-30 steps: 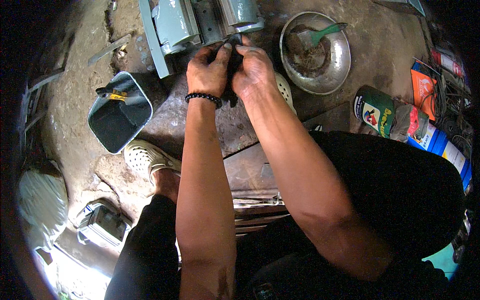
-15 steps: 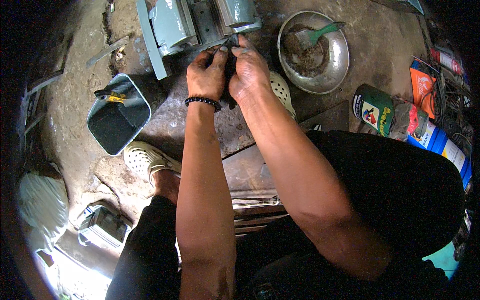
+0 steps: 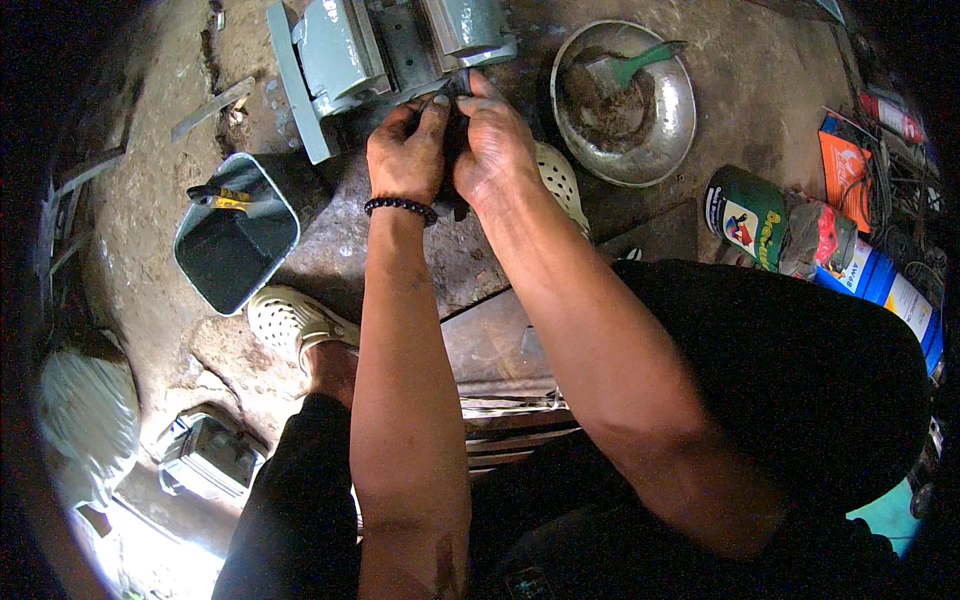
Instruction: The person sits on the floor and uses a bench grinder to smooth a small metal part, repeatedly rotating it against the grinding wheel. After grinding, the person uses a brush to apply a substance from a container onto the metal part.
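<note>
A grey-blue painted metal machine part (image 3: 340,55), with two rounded housings and a dark channel between them, stands at the top of the view. My left hand (image 3: 408,155), a black bead bracelet (image 3: 400,207) on its wrist, is at the part's near edge with thumb and fingers pinched together. Right beside it, my right hand (image 3: 495,140) is closed, its fingertips at the end of the dark channel. Something small and dark lies between the fingertips of both hands; its kind is hidden by the fingers and shadow.
Left of my hands is a cut-open container (image 3: 237,270) with dark contents and a paintbrush (image 3: 218,198) across it. A metal bowl (image 3: 675,135) at right holds a green-handled brush (image 3: 645,62). A green can (image 3: 745,220) and blue container (image 3: 870,275) lie farther right.
Both hands stay closed at the machine part's edge, with only slight finger movement. The whole view has shifted a little.
</note>
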The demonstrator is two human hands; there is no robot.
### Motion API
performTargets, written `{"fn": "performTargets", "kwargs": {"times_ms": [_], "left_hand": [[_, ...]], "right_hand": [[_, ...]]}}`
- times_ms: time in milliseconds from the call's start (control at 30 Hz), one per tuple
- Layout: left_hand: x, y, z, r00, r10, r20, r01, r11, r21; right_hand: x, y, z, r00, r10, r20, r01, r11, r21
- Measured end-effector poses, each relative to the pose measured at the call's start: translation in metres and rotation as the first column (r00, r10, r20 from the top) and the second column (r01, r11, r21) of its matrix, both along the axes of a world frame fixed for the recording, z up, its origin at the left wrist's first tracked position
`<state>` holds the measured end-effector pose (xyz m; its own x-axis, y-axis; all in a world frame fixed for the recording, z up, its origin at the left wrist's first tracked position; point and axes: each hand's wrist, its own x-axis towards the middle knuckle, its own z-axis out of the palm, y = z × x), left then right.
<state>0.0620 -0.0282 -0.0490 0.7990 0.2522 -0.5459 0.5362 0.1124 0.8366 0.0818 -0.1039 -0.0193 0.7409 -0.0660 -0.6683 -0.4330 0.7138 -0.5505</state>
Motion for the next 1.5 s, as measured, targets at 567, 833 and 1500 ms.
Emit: {"fn": "performTargets", "kwargs": {"times_ms": [567,833,1500], "left_hand": [[-0.033,0.009,-0.013,0.989,-0.005,-0.151,0.030,0.987,0.160],[-0.026,0.004,0.014,0.990,-0.133,-0.045,0.140,0.962,0.234],[0.006,0.005,0.000,0.989,-0.142,-0.033,0.146,0.954,0.262]], "right_hand": [[-0.048,0.012,-0.016,0.952,-0.149,-0.266,0.161,0.987,0.026],[-0.030,0.005,0.010,0.957,-0.104,-0.273,0.115,0.993,0.025],[0.011,-0.011,-0.020,0.942,0.045,-0.334,-0.053,0.998,-0.017]]}}
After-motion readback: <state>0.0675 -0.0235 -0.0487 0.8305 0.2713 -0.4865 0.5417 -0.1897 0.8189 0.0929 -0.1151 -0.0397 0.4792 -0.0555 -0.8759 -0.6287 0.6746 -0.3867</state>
